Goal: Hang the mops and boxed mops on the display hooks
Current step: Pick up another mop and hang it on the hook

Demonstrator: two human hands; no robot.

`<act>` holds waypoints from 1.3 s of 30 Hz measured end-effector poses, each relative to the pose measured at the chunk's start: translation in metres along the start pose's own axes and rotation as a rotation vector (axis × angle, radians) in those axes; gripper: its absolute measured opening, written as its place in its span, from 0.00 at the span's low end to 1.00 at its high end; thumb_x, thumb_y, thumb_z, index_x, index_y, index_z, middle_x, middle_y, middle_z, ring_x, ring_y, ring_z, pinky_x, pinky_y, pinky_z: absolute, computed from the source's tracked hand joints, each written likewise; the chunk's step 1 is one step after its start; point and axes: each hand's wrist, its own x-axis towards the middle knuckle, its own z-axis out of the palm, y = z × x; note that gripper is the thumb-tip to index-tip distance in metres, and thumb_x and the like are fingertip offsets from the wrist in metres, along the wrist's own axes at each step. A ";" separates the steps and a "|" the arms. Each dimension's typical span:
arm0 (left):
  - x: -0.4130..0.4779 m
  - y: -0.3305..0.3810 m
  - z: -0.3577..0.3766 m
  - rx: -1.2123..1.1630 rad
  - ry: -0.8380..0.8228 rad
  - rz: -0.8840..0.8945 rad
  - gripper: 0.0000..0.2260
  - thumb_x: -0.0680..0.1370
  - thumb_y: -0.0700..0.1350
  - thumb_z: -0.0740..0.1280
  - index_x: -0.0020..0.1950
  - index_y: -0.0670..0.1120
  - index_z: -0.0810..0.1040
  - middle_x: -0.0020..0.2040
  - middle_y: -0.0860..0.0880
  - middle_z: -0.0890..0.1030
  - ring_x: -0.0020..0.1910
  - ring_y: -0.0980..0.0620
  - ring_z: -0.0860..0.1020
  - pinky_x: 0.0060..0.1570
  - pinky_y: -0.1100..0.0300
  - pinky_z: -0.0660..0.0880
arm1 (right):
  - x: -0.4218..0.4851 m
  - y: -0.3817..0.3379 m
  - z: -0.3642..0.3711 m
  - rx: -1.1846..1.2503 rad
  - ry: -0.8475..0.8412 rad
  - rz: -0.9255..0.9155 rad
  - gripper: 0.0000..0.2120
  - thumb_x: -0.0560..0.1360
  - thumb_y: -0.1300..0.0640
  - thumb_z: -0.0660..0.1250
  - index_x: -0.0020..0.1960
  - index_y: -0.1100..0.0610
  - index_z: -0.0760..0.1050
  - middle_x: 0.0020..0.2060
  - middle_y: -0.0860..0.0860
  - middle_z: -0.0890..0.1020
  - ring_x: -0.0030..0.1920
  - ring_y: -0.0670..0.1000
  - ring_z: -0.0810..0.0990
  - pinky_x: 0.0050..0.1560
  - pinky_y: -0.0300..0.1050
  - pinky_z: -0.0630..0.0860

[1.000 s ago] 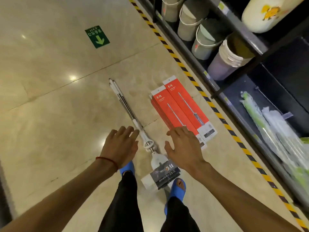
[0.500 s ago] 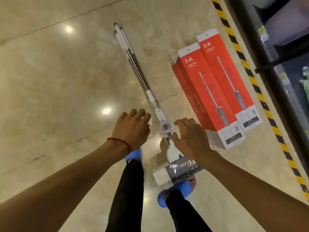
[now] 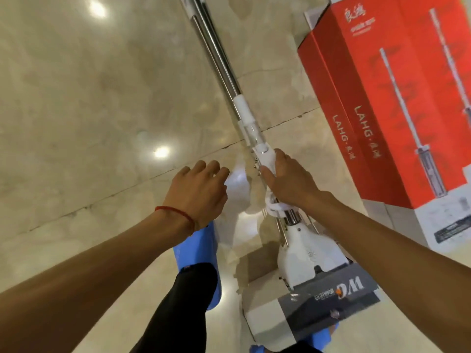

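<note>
A white mop (image 3: pixel 303 253) with a steel handle lies on the floor, its head wrapped in a grey label near my feet, its handle running up and away. My right hand (image 3: pixel 288 179) grips the white lower part of the handle, fingers curled round it. Just left of the handle hovers my left hand (image 3: pixel 201 192), with a red string at the wrist; its fingers are loosely bent and hold nothing. Red boxed mops (image 3: pixel 397 103) lie side by side on the floor at the right.
The floor is glossy beige tile (image 3: pixel 89 110) with ceiling-light reflections. My feet in blue slippers (image 3: pixel 201 253) stand by the mop head. The display shelves are out of view.
The view has dropped much closer to the floor. My right hand has closed round the mop handle, which it only hovered over before. My left hand stays beside it.
</note>
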 end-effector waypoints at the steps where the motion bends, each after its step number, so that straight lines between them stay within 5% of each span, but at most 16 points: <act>1: 0.000 -0.002 0.006 -0.001 -0.014 -0.004 0.12 0.81 0.50 0.64 0.60 0.46 0.78 0.53 0.46 0.81 0.47 0.42 0.79 0.43 0.49 0.75 | 0.003 0.002 0.005 0.050 0.010 0.012 0.22 0.84 0.45 0.61 0.69 0.60 0.68 0.62 0.58 0.77 0.61 0.61 0.76 0.51 0.51 0.71; 13: 0.005 0.020 -0.030 -0.345 -0.136 -0.212 0.17 0.85 0.54 0.57 0.69 0.49 0.73 0.63 0.50 0.78 0.59 0.46 0.77 0.51 0.52 0.75 | -0.017 -0.011 -0.033 0.340 -0.118 0.130 0.23 0.80 0.49 0.71 0.68 0.59 0.69 0.60 0.57 0.81 0.57 0.59 0.81 0.59 0.58 0.79; 15: 0.008 0.029 -0.040 -0.545 -0.130 -0.303 0.18 0.84 0.56 0.59 0.71 0.50 0.72 0.65 0.51 0.78 0.60 0.48 0.78 0.54 0.52 0.77 | -0.026 -0.013 -0.045 0.354 -0.149 0.126 0.23 0.79 0.50 0.73 0.67 0.59 0.69 0.59 0.56 0.81 0.56 0.58 0.81 0.58 0.57 0.79; 19: 0.026 0.049 -0.074 -1.136 -0.012 -0.549 0.25 0.83 0.58 0.64 0.76 0.47 0.68 0.67 0.50 0.77 0.57 0.52 0.77 0.50 0.64 0.73 | -0.053 -0.013 -0.071 0.453 -0.180 0.120 0.18 0.78 0.56 0.75 0.62 0.56 0.69 0.54 0.49 0.80 0.52 0.50 0.81 0.46 0.39 0.77; 23: 0.045 0.067 -0.107 -1.375 0.046 -0.546 0.26 0.83 0.54 0.66 0.77 0.47 0.66 0.64 0.52 0.75 0.53 0.58 0.78 0.42 0.74 0.71 | -0.079 -0.005 -0.092 0.572 -0.221 0.124 0.14 0.78 0.60 0.74 0.59 0.56 0.72 0.55 0.52 0.83 0.55 0.54 0.85 0.58 0.56 0.82; 25: 0.053 0.077 -0.120 -1.432 0.085 -0.524 0.21 0.84 0.51 0.65 0.74 0.46 0.68 0.61 0.51 0.76 0.51 0.60 0.77 0.43 0.70 0.74 | -0.090 -0.001 -0.099 0.590 -0.236 0.108 0.12 0.78 0.62 0.73 0.57 0.57 0.73 0.54 0.54 0.84 0.54 0.56 0.86 0.60 0.59 0.81; 29: 0.056 0.097 -0.136 -1.498 0.146 -0.549 0.15 0.85 0.53 0.61 0.66 0.45 0.71 0.57 0.46 0.80 0.56 0.46 0.80 0.57 0.51 0.79 | -0.109 0.011 -0.111 0.648 -0.254 0.040 0.08 0.80 0.65 0.69 0.57 0.58 0.75 0.56 0.59 0.83 0.58 0.59 0.84 0.65 0.64 0.78; 34: 0.036 0.117 -0.155 -1.446 0.169 -0.584 0.14 0.86 0.53 0.60 0.67 0.47 0.71 0.56 0.46 0.81 0.56 0.45 0.81 0.62 0.46 0.79 | -0.135 0.017 -0.140 0.539 -0.290 -0.074 0.12 0.85 0.60 0.63 0.67 0.56 0.76 0.61 0.53 0.81 0.61 0.54 0.80 0.55 0.41 0.77; 39: 0.008 0.150 -0.182 -1.324 0.212 -0.521 0.11 0.86 0.50 0.59 0.64 0.45 0.71 0.50 0.52 0.79 0.47 0.59 0.78 0.44 0.66 0.74 | -0.167 -0.012 -0.207 0.546 -0.017 -0.223 0.17 0.86 0.55 0.62 0.74 0.53 0.71 0.66 0.47 0.77 0.63 0.45 0.77 0.59 0.31 0.74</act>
